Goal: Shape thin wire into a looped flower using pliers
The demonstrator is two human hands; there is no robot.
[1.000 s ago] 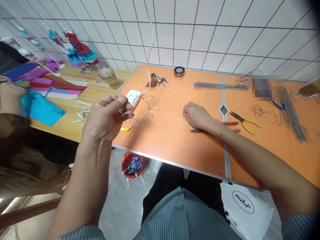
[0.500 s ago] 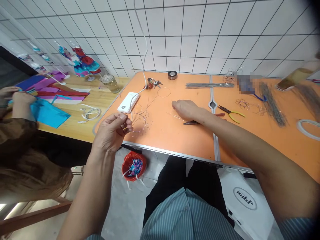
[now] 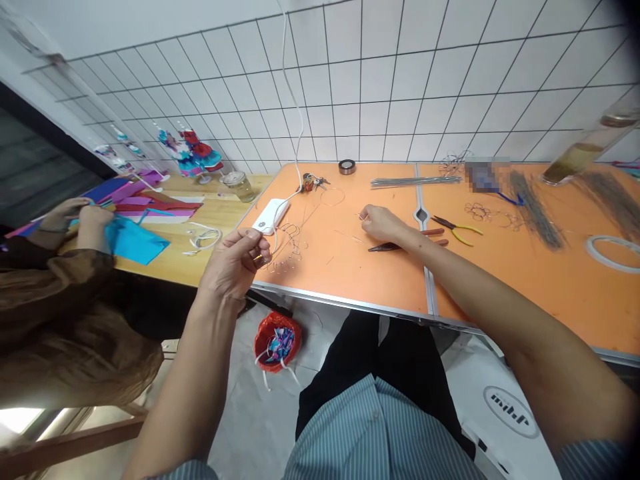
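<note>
Looped wire [image 3: 294,248]: is trailing over the table [image 3: 345,287]
Left hand [image 3: 239,257]: is pinching that wire
Right hand [image 3: 379,222]: is curling near red-handled pliers [image 3: 384,247], grip impossible to tell

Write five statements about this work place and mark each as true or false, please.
1. The right hand is near the red pliers. True.
2. The right hand holds the tape. False: the tape lies by the wall, apart from both hands.
3. In the picture, the keys lie left of the tape. True.
4. The left hand lies flat and open. False: its fingers are curled, closed at the beaded wire.
5. The bin stands on the floor. True.
</note>
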